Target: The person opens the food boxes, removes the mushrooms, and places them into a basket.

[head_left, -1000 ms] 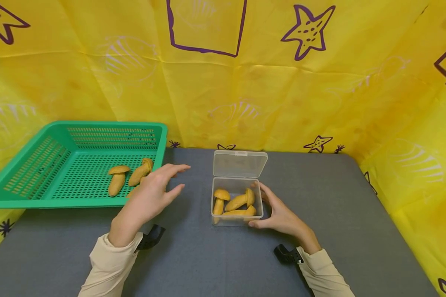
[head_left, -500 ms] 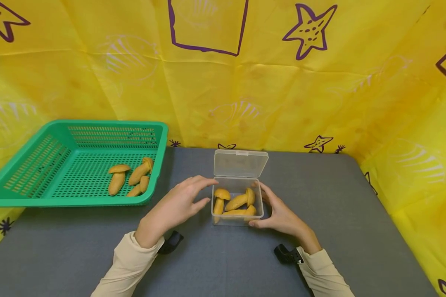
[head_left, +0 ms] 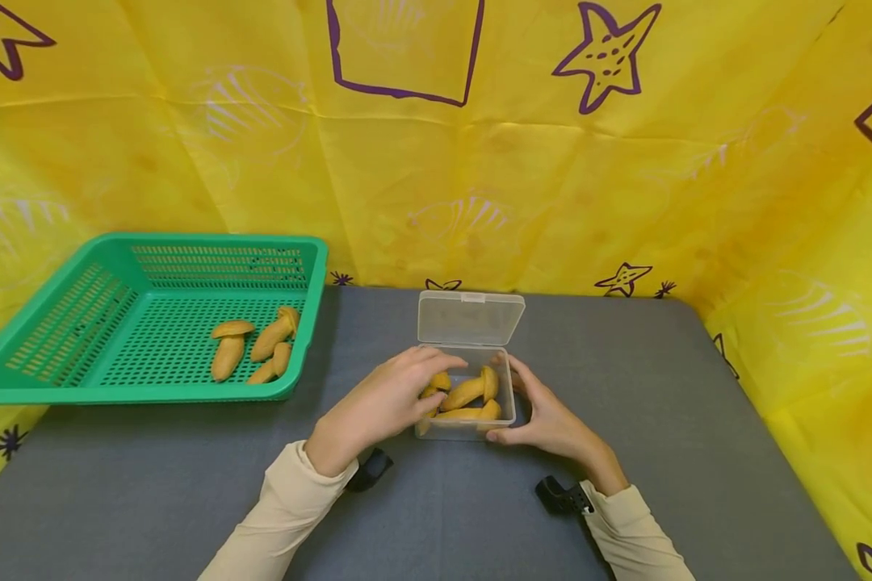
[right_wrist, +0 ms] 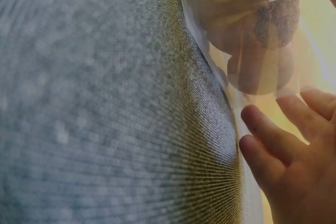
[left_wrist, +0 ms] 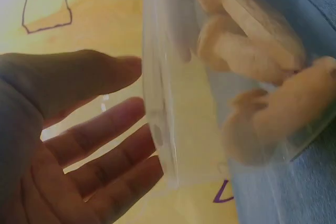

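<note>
A clear plastic box (head_left: 506,403) with its hinged lid (head_left: 471,319) raised stands mid-table. Several tan mushrooms (head_left: 465,394) lie inside; they also show through the box wall as mushrooms (left_wrist: 257,51) in the left wrist view. My left hand (head_left: 388,401) is over the box's left side, partly covering one mushroom. Its fingers are loosely spread with nothing between them, as the left hand (left_wrist: 89,140) shows in the left wrist view. On the right, my right hand (head_left: 552,420) holds the box, thumb at the front corner and fingers along the side wall (right_wrist: 268,72).
A green slotted basket (head_left: 153,395) stands at the left with several mushrooms (head_left: 228,355) at its right end. Grey cloth (head_left: 625,363) covers the table. A yellow printed curtain (head_left: 407,161) hangs behind and on the right.
My left hand has moved right from beside the green basket to over the box's left side. The right hand and the box have stayed in place.
</note>
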